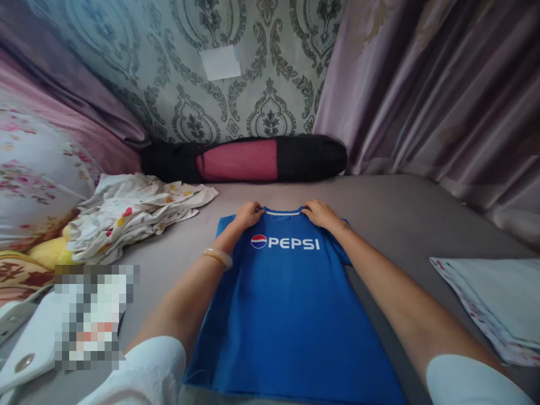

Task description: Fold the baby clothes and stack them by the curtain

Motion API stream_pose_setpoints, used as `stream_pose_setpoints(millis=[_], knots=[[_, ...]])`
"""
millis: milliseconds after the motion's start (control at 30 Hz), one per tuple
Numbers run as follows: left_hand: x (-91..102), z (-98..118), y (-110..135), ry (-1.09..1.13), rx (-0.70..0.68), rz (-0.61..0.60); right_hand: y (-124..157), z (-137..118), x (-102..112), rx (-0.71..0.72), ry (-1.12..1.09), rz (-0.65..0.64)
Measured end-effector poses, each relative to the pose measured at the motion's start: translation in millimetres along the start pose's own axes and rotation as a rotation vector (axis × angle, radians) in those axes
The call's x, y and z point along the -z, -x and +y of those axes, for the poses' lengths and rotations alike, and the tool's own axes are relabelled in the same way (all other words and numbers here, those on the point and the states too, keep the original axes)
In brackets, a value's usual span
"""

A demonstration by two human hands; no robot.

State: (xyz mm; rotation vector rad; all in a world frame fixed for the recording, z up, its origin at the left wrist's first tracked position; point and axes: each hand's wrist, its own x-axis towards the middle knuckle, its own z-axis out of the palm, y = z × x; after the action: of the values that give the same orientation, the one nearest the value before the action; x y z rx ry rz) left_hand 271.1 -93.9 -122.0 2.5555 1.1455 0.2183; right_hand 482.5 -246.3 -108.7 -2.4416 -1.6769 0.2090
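On the grey bed (400, 214): both hands grip the far end of a blue shirt (291, 304)

Across the middle of the bed, the blue shirt lies flat with its printed front up. Its long axis runs straight away from the person, with the hem close to the body and the collar (282, 213) at the far end. Both arms reach the whole length of the garment. The left hand (248, 214) is closed on the top edge just left of the collar, fingers curled over the cloth. The right hand (319, 212) is closed on it in the same way just right of the collar. The two hands sit level with each other, and neither is nearer the shirt than the other. The left forearm, which wears a bangle (217, 257), crosses over the shirt's left edge. The right forearm lies along the right edge, beside a short sleeve that juts out.

Bare grey surface shows all around the shirt, but unevenly. Beyond the collar there is a clear strip, then a black and pink roll (244, 159) lying crosswise against the wall (253, 84). To the right the bed is bare up to a folded pale cloth (493, 304), which lies well apart from the shirt, with a curtain (442, 95) hanging behind it. The left side is tighter: a rumpled floral cloth (139, 211) is heaped near the shirt's left shoulder but does not touch it
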Motion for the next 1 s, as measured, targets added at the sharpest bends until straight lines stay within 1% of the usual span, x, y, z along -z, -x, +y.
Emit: stream_pose_setpoints(millis=[100,233,367,433,467,533,633,733,800,833,900,967,1000], knots=[[-5.5,-2,-2,0.033,-0.022,0.043,2,-5,-4,-0.031,-0.011,-0.013],[-9.2,-4,0,0.017,-0.035,0.146,6,-9,-6,-0.035,0.012,0.010],[-6.8,3,3,-0.075,-0.075,0.275,7,-16,-4,-0.027,0.062,0.093],[-5.9,9,5,-0.122,-0.068,0.291,6,-19,-5,-0.023,0.084,0.099],[-5.6,11,6,-0.142,-0.055,0.272,6,-19,-5,-0.023,0.088,0.091],[-4.5,12,6,-0.162,-0.005,0.197,5,-18,-8,-0.042,0.077,0.069],[2.2,4,6,-0.146,0.109,0.085,3,-5,-8,-0.091,0.015,0.052],[17.3,-17,9,-0.084,0.166,0.000,2,19,0,-0.146,-0.082,-0.015],[29.8,-35,14,0.033,0.179,-0.070,5,40,8,-0.161,-0.153,-0.074],[35.8,-43,18,0.114,0.208,-0.096,8,50,12,-0.169,-0.187,-0.101],[46.2,-59,28,0.280,0.294,-0.125,19,70,18,-0.226,-0.275,-0.152],[54.1,-70,39,0.402,0.316,-0.145,32,86,22,-0.301,-0.362,-0.146],[57.3,-74,44,0.426,0.320,-0.115,39,92,22,-0.331,-0.394,-0.130]])
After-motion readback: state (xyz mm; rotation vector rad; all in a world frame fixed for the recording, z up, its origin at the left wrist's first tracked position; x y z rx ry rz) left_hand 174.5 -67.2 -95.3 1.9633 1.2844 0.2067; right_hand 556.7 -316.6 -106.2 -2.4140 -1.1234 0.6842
